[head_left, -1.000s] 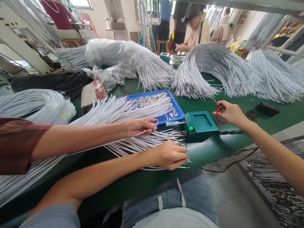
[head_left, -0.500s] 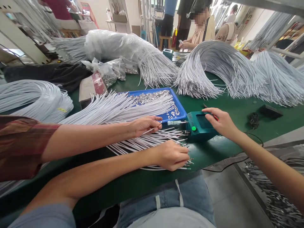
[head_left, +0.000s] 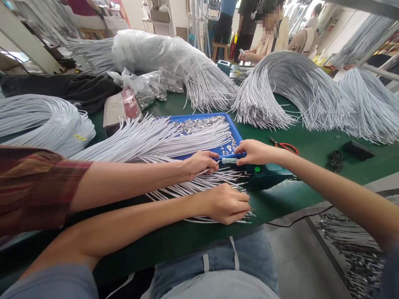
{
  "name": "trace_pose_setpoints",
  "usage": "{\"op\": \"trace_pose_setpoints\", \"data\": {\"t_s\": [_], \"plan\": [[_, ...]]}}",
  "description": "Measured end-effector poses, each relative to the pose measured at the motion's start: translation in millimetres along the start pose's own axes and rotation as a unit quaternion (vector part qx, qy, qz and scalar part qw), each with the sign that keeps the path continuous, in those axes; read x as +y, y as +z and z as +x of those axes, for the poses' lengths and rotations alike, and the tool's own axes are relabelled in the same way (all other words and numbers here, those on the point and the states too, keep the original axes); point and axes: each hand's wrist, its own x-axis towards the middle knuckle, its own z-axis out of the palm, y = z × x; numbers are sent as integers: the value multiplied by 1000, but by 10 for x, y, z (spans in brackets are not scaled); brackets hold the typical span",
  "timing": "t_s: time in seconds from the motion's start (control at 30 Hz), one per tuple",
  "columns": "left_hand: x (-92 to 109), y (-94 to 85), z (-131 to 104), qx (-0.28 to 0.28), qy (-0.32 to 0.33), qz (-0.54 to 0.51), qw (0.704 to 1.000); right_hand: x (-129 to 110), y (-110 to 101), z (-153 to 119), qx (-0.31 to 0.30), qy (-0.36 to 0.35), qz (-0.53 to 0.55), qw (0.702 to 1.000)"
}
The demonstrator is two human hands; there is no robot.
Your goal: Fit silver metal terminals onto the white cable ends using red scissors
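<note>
A: Left hand first: it rests on the near spread of white cables, fingers curled in.

B: Gripping any?

A: Can't tell; the palm is hidden. Perhaps it's there as a weight, keeping the tips lined up at the table's near side.

B: And the right hand?

A: Thumb and fingers parted around the pale-green piece jutting off the teal box. Contact? Too small to judge. The forearm crosses above the box, likely because that piece faces left.

B: Busy spot! A co-worker's hand is right beside it, out of a plaid sleeve, pinching one cable near its end.

A: The blue tray sits just behind, metal terminals loose inside, probably for easy reach. More cables lie across it.

B: Red-handled nippers lie free beyond the right wrist.

A: All on a glossy green table. At the back, a plastic-wrapped bundle and arched grey cable bundles.

B: Past those, a seated person faces this way, near a fan.
</note>
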Motion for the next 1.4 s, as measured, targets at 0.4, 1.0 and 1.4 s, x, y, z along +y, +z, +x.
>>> {"op": "trace_pose_setpoints", "data": {"t_s": [0.4,1.0,1.4], "plan": [[17,-40,22,7,2,2,1000,-194,161,-59,71,25,-104,992],[-2,-41,21,23,11,1,1000,-221,140,-72,78,28,-92,992],[-4,-9,21,27,9,3,1000,-224,171,-68,91,29,-99,990]]}}
